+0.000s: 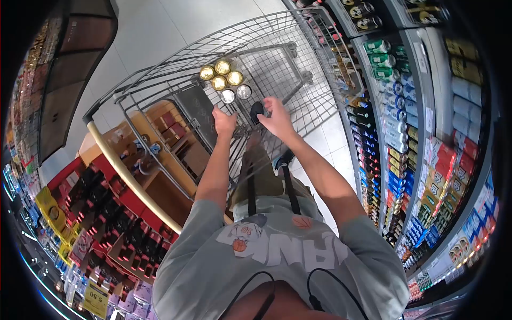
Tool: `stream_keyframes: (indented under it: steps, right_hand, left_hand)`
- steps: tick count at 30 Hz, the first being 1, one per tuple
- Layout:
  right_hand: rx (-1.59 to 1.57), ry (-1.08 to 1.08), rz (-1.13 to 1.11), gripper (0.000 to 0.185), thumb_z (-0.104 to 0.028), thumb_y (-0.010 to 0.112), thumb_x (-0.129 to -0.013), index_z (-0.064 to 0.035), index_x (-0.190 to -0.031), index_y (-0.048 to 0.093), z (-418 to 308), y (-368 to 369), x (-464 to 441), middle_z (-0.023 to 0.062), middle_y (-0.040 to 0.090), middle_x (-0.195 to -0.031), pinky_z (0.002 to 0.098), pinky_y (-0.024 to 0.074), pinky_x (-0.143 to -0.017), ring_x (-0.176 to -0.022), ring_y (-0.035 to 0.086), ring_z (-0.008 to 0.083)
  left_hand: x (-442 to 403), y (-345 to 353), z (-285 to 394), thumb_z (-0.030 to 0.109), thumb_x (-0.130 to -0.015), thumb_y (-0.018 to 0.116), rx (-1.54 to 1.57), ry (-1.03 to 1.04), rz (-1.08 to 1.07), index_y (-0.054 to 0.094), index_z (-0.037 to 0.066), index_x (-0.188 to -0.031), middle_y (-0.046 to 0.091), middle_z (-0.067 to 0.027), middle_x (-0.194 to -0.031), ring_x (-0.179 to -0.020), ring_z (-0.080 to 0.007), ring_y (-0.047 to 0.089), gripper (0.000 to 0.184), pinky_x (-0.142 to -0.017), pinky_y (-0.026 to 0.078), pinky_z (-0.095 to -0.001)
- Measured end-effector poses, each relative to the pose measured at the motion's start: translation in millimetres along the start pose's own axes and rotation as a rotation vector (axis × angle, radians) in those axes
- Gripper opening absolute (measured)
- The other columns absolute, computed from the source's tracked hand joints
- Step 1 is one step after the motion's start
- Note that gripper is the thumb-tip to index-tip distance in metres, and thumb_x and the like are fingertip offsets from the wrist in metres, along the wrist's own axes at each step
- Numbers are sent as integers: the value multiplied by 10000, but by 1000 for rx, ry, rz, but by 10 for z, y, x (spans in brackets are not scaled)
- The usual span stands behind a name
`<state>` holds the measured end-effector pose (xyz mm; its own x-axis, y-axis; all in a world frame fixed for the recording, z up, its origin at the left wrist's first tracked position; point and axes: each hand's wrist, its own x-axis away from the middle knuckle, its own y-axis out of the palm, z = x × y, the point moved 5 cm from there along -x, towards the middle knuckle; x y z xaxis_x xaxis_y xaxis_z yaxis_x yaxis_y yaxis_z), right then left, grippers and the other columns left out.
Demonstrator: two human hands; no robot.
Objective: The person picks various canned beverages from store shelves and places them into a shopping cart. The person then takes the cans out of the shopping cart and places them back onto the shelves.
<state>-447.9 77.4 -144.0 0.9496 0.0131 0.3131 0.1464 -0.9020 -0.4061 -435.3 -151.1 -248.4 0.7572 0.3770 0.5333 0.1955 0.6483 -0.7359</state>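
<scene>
Both my hands are over the wire shopping cart (181, 47). My left hand (225, 121) is just below a silver-topped can (228, 96), its thumb and fingers apart and nothing seen between them. To the right, my right hand (276, 118) has its thumb and index finger spread, with a dark oval thing (256, 112) beside the thumb; it looks like a shoe seen through the wire. Several gold-topped cans (219, 82) stand upright together in the cart, with a second silver-topped can (244, 92) next to the first.
Shelves of drink cans (395, 101) run along the right side. A dark panel (202, 112) is at the cart's near end, by its pale handle (125, 176). Packed goods (101, 213) fill the lower left. Tiled floor (154, 26) shows beyond the cart.
</scene>
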Motion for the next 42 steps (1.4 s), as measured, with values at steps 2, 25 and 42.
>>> stream_keyframes:
  steps: [2, 25, 42]
  right_hand:
    - [229, 53, -50, 607, -175, 778, -759, -79, -1290, 500, 154, 344, -356, 141, 561, -1230, 441, 502, -941, -1149, 568, 325]
    - [513, 342, -147, 733, -273, 836, -682, -120, -1333, 536, 488, 734, -1017, 141, 687, -1187, 439, 528, -939, -1097, 654, 340]
    - [-375, 41, 408, 384, -21, 823, -785, 9, -1137, 673, -564, -2513, 1041, 69, 727, -1006, 248, 536, -757, -858, 667, 99]
  left_hand:
    - [-243, 130, -75, 265, -741, 848, 63, 55, 20, 261, -41, -1490, 386, -246, -1480, -1330, -419, 450, 999, -1086, 422, -442]
    - [-495, 81, 269, 151, -704, 818, 180, -35, 154, 491, 68, -1354, 591, -153, -1305, -1178, -372, 587, 732, -969, 494, -465]
    - [1121, -992, 1661, 207, -745, 843, 601, 335, -22, 661, -8, -1103, 731, -109, -973, -854, -179, 693, 455, -814, 545, -326]
